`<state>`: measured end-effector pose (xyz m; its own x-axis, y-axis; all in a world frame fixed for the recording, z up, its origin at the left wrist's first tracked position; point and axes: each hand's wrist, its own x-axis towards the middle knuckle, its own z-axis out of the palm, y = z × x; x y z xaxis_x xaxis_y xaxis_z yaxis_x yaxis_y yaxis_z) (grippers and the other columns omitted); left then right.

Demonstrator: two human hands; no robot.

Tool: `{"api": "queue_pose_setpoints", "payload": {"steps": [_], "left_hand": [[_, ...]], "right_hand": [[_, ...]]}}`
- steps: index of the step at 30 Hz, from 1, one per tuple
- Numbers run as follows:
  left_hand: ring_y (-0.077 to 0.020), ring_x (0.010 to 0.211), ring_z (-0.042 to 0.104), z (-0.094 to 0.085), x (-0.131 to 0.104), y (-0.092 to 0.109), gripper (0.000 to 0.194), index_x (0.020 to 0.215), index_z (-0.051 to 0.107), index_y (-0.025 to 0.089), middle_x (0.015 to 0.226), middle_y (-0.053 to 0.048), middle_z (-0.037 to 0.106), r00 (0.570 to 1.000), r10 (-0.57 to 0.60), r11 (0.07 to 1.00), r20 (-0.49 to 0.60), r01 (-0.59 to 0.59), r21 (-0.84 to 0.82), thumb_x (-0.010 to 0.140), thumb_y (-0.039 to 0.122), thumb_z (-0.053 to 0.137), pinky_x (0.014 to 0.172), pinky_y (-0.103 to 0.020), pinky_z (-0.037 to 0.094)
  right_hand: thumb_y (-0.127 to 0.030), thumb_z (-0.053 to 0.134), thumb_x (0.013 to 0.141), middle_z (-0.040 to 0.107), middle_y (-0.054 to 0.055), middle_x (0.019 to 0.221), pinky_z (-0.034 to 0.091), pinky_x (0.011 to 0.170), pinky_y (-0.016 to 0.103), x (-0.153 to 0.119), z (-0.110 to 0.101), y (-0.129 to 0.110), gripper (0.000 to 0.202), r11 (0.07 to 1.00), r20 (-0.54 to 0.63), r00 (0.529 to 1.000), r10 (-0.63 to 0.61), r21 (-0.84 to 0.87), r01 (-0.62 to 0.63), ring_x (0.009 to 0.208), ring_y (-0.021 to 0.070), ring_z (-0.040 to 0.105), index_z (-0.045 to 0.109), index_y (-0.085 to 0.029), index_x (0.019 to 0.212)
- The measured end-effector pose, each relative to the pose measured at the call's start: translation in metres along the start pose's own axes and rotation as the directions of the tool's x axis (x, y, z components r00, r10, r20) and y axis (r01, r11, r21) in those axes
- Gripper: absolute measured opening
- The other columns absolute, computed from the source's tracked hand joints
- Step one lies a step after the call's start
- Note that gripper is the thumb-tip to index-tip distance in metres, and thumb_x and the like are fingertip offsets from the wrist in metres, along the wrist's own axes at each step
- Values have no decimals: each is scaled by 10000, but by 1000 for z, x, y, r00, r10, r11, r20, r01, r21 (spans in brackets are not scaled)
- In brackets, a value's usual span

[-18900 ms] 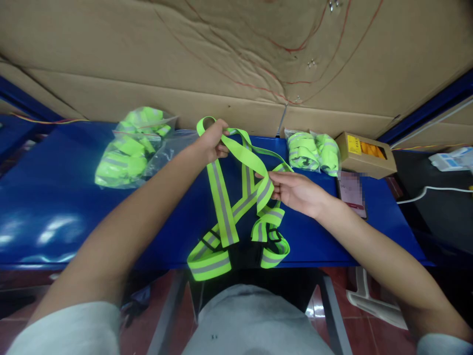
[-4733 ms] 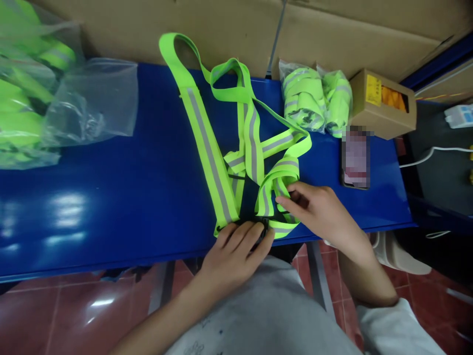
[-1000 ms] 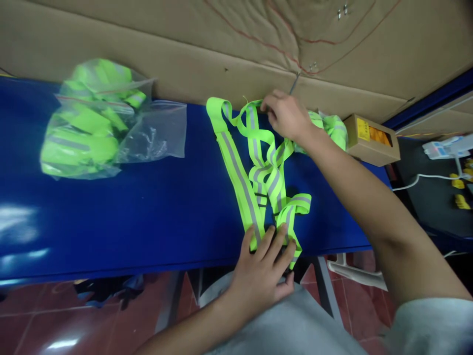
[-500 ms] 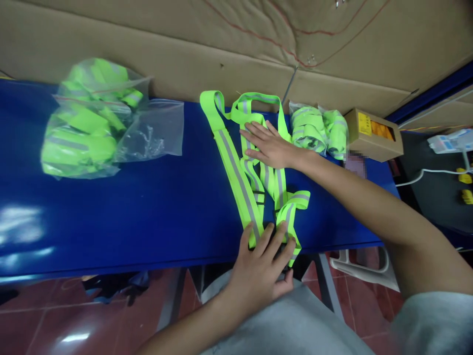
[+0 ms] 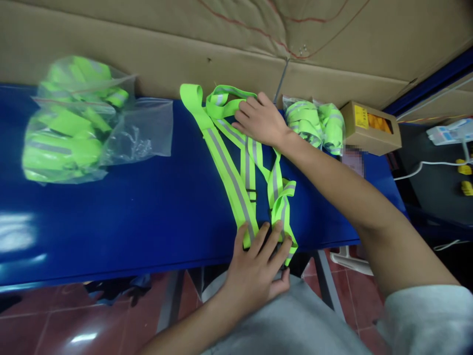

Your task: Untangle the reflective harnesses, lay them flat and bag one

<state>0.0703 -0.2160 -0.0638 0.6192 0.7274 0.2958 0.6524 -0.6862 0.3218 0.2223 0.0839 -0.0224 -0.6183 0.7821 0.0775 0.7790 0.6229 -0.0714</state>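
Note:
A neon-yellow reflective strap vest (image 5: 231,180) with grey stripes lies spread on the blue table, its straps running from the back edge to the front. My left hand (image 5: 254,266) rests across the near ends of the straps, fingers spread and pressing down at the table's front edge. At the far end my right hand (image 5: 260,118) has its fingers bent over an upper strap and seems to grip it; the fingertips are partly hidden. A black buckle (image 5: 252,195) shows on a middle strap.
Clear bags of similar neon straps (image 5: 68,133) lie on the left of the table (image 5: 148,212). Two smaller bagged rolls (image 5: 305,121) and a cardboard box (image 5: 369,129) with orange contents stand at the back right. A cardboard-covered wall (image 5: 155,59) rises behind.
My right hand has gone from lying flat to bent fingers on the upper strap. The middle straps are straighter and less bunched. My left hand stays on the near ends.

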Motion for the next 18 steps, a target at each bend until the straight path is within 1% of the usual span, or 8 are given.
{"api": "queue_pose_setpoints", "payload": {"steps": [2, 5, 7, 9, 11, 14, 16, 18], "left_hand": [[-307, 1378, 560, 0, 0, 0, 501, 1418, 653, 271, 1588, -29, 603, 1000, -2, 1000, -8, 2, -1, 964, 480, 616, 1243, -608, 278], [-320, 1352, 571, 0, 1, -1, 505, 1401, 670, 281, 1571, -23, 618, 1000, -2, 1000, -16, 2, 3, 939, 485, 651, 1234, -605, 295], [-321, 1338, 575, 0, 2, -1, 508, 1400, 674, 284, 1564, -24, 625, 1000, 3, 1000, -19, -3, 4, 934, 486, 656, 1235, -603, 291], [-316, 1331, 577, 0, 3, -1, 500, 1399, 673, 278, 1559, -30, 629, 1000, 3, 1000, -25, -3, 0, 942, 479, 641, 1242, -604, 277], [-308, 1331, 577, 1, 3, -1, 495, 1400, 670, 267, 1555, -36, 634, 1000, -3, 1000, -29, 3, -7, 951, 471, 626, 1252, -606, 263], [-311, 1333, 577, 1, 3, 0, 495, 1397, 674, 263, 1552, -38, 636, 1000, -14, 1000, -25, 14, -11, 949, 469, 629, 1258, -605, 259], [-323, 1337, 573, 1, 3, 0, 503, 1402, 674, 268, 1563, -36, 626, 1000, -16, 1000, -12, 16, -7, 944, 473, 637, 1257, -607, 264], [-327, 1343, 570, 1, 3, 0, 502, 1407, 673, 270, 1573, -35, 617, 1000, -15, 1000, -7, 15, -1, 947, 468, 635, 1252, -612, 271]], "right_hand": [[-440, 334, 1143, 656, 116, 1381, 341, 1156, 463, -7, -11, -5, 386, 997, -48, 996, 72, -5, -72, 1305, 285, 561, 616, -209, 1269], [-451, 425, 1120, 669, 93, 1318, 427, 1030, 394, -25, -36, -13, 296, 985, -149, 975, 163, 76, -153, 1215, 272, 609, 636, -244, 1139], [-503, 382, 1125, 701, 101, 1175, 462, 959, 413, -41, -53, -22, 392, 957, -169, 947, 274, 146, -251, 1128, 296, 649, 647, -243, 1000], [-575, 447, 1094, 688, 99, 896, 480, 915, 442, -55, -62, -34, 485, 925, -70, 934, 350, 182, -333, 1045, 329, 681, 622, -230, 801], [-616, 638, 994, 610, 87, 705, 495, 880, 471, -67, -63, -50, 528, 917, 120, 928, 354, 153, -369, 979, 364, 701, 559, -224, 649], [-528, 816, 876, 561, 71, 608, 506, 775, 472, -74, -57, -68, 554, 942, 394, 880, 267, 84, -324, 840, 358, 701, 474, -229, 558], [-406, 770, 919, 568, 59, 610, 489, 695, 429, -72, -52, -70, 518, 956, 452, 872, 187, 121, -267, 743, 301, 675, 431, -234, 567], [-304, 668, 978, 587, 42, 640, 475, 654, 387, -68, -50, -65, 450, 942, 410, 898, 160, 210, -263, 689, 244, 647, 408, -238, 617]]}}
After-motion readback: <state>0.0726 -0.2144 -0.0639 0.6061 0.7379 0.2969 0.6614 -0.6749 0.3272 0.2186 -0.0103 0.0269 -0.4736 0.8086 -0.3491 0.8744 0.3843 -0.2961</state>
